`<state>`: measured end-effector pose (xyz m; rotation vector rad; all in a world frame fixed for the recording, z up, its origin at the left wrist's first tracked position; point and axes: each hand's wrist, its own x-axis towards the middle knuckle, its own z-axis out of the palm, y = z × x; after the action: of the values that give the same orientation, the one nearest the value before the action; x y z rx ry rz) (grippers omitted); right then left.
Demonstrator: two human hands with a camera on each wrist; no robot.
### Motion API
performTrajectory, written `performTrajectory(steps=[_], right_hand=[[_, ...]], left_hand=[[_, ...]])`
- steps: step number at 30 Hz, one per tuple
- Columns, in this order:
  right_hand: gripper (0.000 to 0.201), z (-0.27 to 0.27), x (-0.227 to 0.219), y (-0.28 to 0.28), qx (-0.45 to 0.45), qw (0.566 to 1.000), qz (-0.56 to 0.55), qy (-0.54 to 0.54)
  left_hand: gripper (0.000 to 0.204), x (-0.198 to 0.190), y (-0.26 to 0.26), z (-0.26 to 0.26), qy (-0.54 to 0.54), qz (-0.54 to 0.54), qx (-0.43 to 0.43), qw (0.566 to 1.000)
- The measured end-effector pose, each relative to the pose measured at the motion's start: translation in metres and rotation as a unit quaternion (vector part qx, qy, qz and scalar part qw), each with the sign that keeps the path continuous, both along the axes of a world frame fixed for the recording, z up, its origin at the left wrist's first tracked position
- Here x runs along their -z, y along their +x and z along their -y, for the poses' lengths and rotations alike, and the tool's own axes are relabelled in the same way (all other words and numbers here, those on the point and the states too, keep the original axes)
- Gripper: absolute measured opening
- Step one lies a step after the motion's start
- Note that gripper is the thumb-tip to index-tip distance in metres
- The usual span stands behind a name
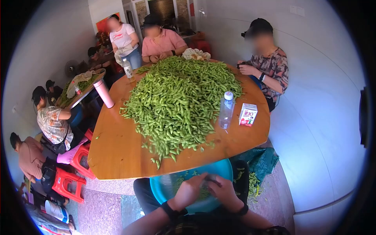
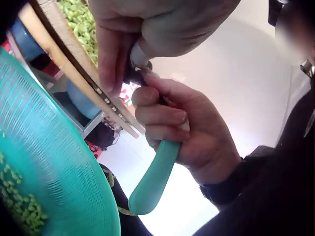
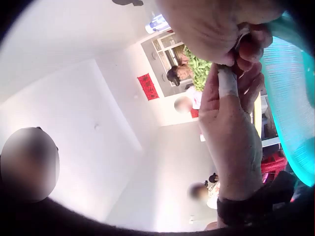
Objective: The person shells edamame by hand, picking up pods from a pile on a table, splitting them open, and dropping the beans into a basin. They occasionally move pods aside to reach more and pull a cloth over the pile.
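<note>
Both hands meet above a teal basin (image 1: pixel 157 188) at the lap. In the left wrist view, my right hand (image 1: pixel 225 192) wraps its fingers round a tool with a smooth teal handle (image 2: pixel 156 182); the tool's other end is hidden among the fingers. My left hand (image 1: pixel 188 192), white tape round its thumb, pinches a small dark thing (image 2: pixel 130 73) against the right hand's fingertips; I cannot tell what it is. Green shelled beans (image 2: pixel 19 199) lie in the basin. A big heap of green soybean pods (image 1: pixel 176 98) covers much of the table beyond.
The wooden table's (image 1: pixel 113 145) front edge overhangs the basin. A clear bottle (image 1: pixel 226 111), a drink carton (image 1: pixel 248 115) and a pink flask (image 1: pixel 103 94) stand beside the heap. Pods lie on the floor (image 1: pixel 254 186) at the right. Several people sit around; red stools (image 1: pixel 67 183) stand left.
</note>
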<state>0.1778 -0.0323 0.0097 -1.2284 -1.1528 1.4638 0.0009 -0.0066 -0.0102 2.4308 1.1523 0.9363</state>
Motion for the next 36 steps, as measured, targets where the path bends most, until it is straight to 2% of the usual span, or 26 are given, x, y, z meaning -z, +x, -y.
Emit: performTrajectory(steps=[1,2,3,4,5,6,9,11,12,13,14,15,16,18,19,20,21,25,27,29,30,31,32,33,34,36], right_hand=[[0.015,-0.002,0.003,0.001,-0.006,1.0,0.0,0.001],[0.015,-0.003,0.009,0.002,-0.011,0.997,0.052,0.048],[0.014,-0.005,0.013,0.002,-0.016,0.99,0.104,0.095],[0.014,-0.007,0.014,0.0,-0.019,0.99,0.104,0.095],[0.014,-0.007,0.015,-0.003,-0.005,0.97,0.162,0.183],[0.013,-0.005,0.016,-0.004,0.01,0.939,0.217,0.268],[0.01,-0.002,0.017,-0.005,-0.007,0.912,0.289,0.292],[0.008,-0.001,0.02,-0.002,0.006,0.912,0.29,0.289],[0.006,-0.002,0.021,0.003,0.026,0.91,0.291,0.293],[0.006,-0.001,0.024,0.013,0.023,0.91,0.291,0.293],[0.005,0.002,0.029,0.031,0.055,0.895,0.334,0.289],[0.004,0.006,0.035,0.049,0.088,0.878,0.376,0.284],[0.004,0.011,0.034,0.066,0.108,0.867,0.421,0.243],[0.007,0.023,0.041,0.102,0.131,0.836,0.509,0.158],[0.008,0.03,0.047,0.119,0.132,0.815,0.552,0.116],[0.009,0.034,0.054,0.129,0.15,0.811,0.556,0.1],[0.009,0.036,0.054,0.13,0.152,0.81,0.557,0.1],[0.01,0.036,0.036,0.11,0.151,0.835,0.516,0.12],[0.012,0.03,0.035,0.095,0.093,0.871,0.445,0.186],[0.016,0.019,0.028,0.074,0.066,0.887,0.425,0.171],[0.018,0.012,0.018,0.061,0.032,0.929,0.332,0.16],[0.021,0.005,0.009,0.048,-0.002,0.961,0.235,0.146],[0.021,-0.002,0.002,0.035,-0.001,0.961,0.233,0.146],[0.018,-0.009,-0.005,0.022,-0.033,0.979,0.173,0.104],[0.018,-0.016,-0.011,0.013,-0.064,0.99,0.111,0.063],[0.018,-0.022,-0.02,0.002,-0.077,0.995,0.057,0.037]], left_hand=[[0.038,0.002,0.0,-0.002,-0.136,0.119,0.025,0.983],[0.033,0.003,0.001,-0.003,-0.265,0.236,0.051,0.934],[0.033,0.004,0.001,-0.004,-0.263,0.237,0.047,0.934],[0.03,0.004,0.002,-0.003,-0.348,0.321,0.045,0.88],[0.028,0.006,0.003,-0.001,-0.429,0.398,0.043,0.81],[0.028,0.01,0.005,0.0,-0.432,0.4,0.04,0.807],[0.028,0.02,0.013,-0.003,-0.443,0.41,-0.017,0.797],[0.029,0.024,0.018,-0.007,-0.429,0.348,-0.047,0.832],[0.026,0.037,0.02,-0.009,-0.362,0.328,-0.04,0.872],[0.026,0.03,0.016,-0.007,-0.362,0.329,-0.043,0.871],[0.024,0.022,0.01,-0.007,-0.173,0.199,-0.05,0.963],[0.022,0.01,0.002,-0.006,0.026,0.054,-0.052,0.997],[0.022,-0.003,-0.005,-0.006,0.025,0.052,-0.052,0.997],[0.02,-0.027,-0.02,-0.009,0.006,0.005,-0.162,0.987],[0.02,-0.029,-0.029,-0.018,0.003,0.005,-0.162,0.987],[0.021,-0.029,-0.038,-0.032,0.04,-0.054,-0.198,0.978],[0.024,-0.029,-0.046,-0.044,0.079,-0.112,-0.234,0.962],[0.022,-0.026,-0.063,-0.063,0.107,-0.116,-0.198,0.967],[0.024,-0.025,-0.069,-0.068,0.07,-0.091,-0.176,0.978],[0.02,-0.027,-0.067,-0.064,0.067,-0.083,-0.178,0.978],[0.015,-0.029,-0.063,-0.063,0.065,-0.074,-0.178,0.979],[0.015,-0.027,-0.055,-0.055,0.031,-0.037,-0.153,0.987],[0.015,-0.028,-0.042,-0.045,0.002,0.037,-0.113,0.993],[0.015,-0.028,-0.03,-0.035,-0.028,0.111,-0.072,0.991],[0.015,-0.025,-0.02,-0.027,-0.026,0.11,-0.072,0.991],[0.019,-0.017,-0.007,-0.012,-0.171,0.234,-0.052,0.956]])
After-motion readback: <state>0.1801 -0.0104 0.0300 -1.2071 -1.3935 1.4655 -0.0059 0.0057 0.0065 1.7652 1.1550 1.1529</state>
